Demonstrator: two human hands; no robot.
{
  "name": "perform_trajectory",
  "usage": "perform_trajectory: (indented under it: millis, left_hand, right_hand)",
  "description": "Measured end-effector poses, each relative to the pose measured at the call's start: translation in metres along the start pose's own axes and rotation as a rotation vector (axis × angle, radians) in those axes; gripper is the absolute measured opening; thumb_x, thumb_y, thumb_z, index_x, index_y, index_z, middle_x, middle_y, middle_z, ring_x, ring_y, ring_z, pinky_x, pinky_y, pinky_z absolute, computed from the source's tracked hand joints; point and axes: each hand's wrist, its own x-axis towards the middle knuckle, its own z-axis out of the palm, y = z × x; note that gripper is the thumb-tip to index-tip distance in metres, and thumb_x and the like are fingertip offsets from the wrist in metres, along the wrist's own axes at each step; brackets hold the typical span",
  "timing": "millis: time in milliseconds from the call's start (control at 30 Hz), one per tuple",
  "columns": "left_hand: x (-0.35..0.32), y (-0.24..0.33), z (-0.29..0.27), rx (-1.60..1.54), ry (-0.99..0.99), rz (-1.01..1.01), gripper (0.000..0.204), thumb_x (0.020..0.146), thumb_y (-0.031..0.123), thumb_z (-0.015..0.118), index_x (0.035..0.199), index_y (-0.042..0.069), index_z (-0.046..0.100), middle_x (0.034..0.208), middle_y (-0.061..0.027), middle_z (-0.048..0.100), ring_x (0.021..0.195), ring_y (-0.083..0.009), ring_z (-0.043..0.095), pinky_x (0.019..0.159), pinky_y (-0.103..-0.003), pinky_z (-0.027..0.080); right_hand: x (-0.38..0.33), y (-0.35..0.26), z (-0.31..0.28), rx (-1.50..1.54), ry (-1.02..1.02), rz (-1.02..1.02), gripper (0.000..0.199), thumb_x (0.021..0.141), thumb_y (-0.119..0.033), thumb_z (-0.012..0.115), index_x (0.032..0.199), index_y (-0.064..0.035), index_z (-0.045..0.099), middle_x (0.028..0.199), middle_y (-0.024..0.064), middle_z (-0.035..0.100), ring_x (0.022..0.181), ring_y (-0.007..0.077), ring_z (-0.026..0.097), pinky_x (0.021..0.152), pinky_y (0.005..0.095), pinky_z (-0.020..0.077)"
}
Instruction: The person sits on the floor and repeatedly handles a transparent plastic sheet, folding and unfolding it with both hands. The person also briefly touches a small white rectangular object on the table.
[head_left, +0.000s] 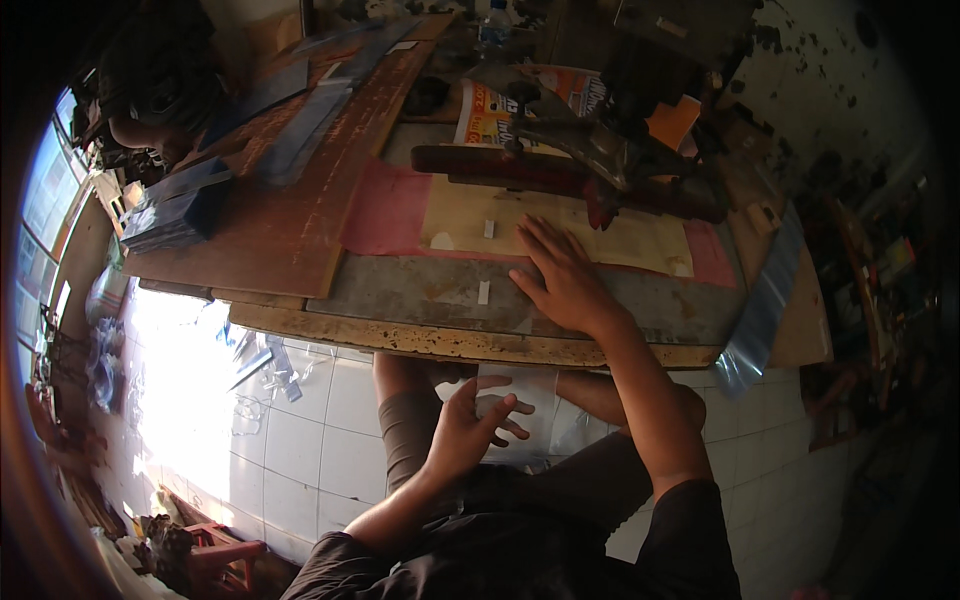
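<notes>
Right hand (565, 283) flat, fingers spread, pressing cream sheet (560, 232) on surface (420, 290), long axis left-right. Left hand (468, 425) below surface edge, released, fingers loosely spread over clear plastic (535, 400) on lap. Right nearer sheet.

Bare bench edge (440, 300) lies open left of the right hand (562, 280) — the dark cutter arm (560, 172) blocks the way beyond

The clear plastic sheet (520, 410) near the bottom middle is partly hiding behind the left hand (470, 425). The dark machine (640, 140) at the top is too shadowy to make out. The far right side is going black.
</notes>
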Motion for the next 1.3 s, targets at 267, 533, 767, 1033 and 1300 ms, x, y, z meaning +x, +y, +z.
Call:
perform_trajectory:
  millis: [267, 533, 767, 1033, 1300]
  left_hand:
    - [0.0017, -0.0022, -0.0008, 0.000, 0.003, -0.017, 0.048, 0.110, 0.030, 0.066, 0.140, -0.004, 0.049, 0.110, -0.0164, 0.080, 0.082, -0.0182, 0.080, 0.064, -0.026, 0.056]
    - [0.0019, -0.0055, -0.0018, -0.029, 0.000, -0.010, 0.049, 0.110, 0.030, 0.066, 0.140, -0.005, 0.049, 0.109, -0.0164, 0.080, 0.082, -0.0183, 0.080, 0.064, -0.026, 0.056]
    - [0.0032, -0.0039, -0.0015, -0.013, -0.001, -0.010, 0.049, 0.110, 0.029, 0.066, 0.140, -0.005, 0.049, 0.110, -0.0159, 0.081, 0.081, -0.0185, 0.080, 0.063, -0.026, 0.056]
    - [0.0035, -0.0076, -0.0015, -0.008, 0.004, -0.011, 0.049, 0.110, 0.030, 0.066, 0.140, -0.005, 0.049, 0.109, -0.0152, 0.081, 0.082, -0.0186, 0.080, 0.063, -0.026, 0.056]
    - [0.0057, -0.0090, -0.0004, -0.005, 0.013, -0.008, 0.049, 0.110, 0.030, 0.065, 0.140, -0.005, 0.049, 0.109, -0.0148, 0.081, 0.084, -0.0188, 0.080, 0.064, -0.026, 0.057]
  right_hand:
    - [0.0000, -0.0028, -0.0035, -0.006, -0.023, 0.016, 0.066, 0.108, -0.043, 0.059, 0.156, 0.0006, 0.047, 0.168, 0.0203, 0.040, 0.159, 0.0343, 0.034, 0.129, 0.0550, 0.0278]
    - [-0.0005, -0.0049, -0.0048, -0.008, -0.030, 0.029, 0.068, 0.108, -0.044, 0.059, 0.157, -0.0004, 0.045, 0.169, 0.0198, 0.038, 0.160, 0.0333, 0.032, 0.130, 0.0557, 0.0271]
    - [-0.0007, -0.0028, -0.0022, -0.006, -0.029, 0.025, 0.068, 0.108, -0.046, 0.057, 0.158, -0.0005, 0.045, 0.169, 0.0197, 0.038, 0.160, 0.0329, 0.032, 0.130, 0.0562, 0.0272]
    - [-0.0014, -0.0057, -0.0038, -0.013, -0.037, 0.048, 0.069, 0.108, -0.046, 0.058, 0.158, -0.0005, 0.045, 0.169, 0.0199, 0.038, 0.160, 0.0332, 0.033, 0.129, 0.0566, 0.0273]
    - [0.0003, -0.0028, -0.0014, 0.002, -0.018, 0.027, 0.069, 0.107, -0.045, 0.059, 0.158, 0.0003, 0.044, 0.168, 0.0204, 0.038, 0.159, 0.0349, 0.033, 0.129, 0.0568, 0.0272]
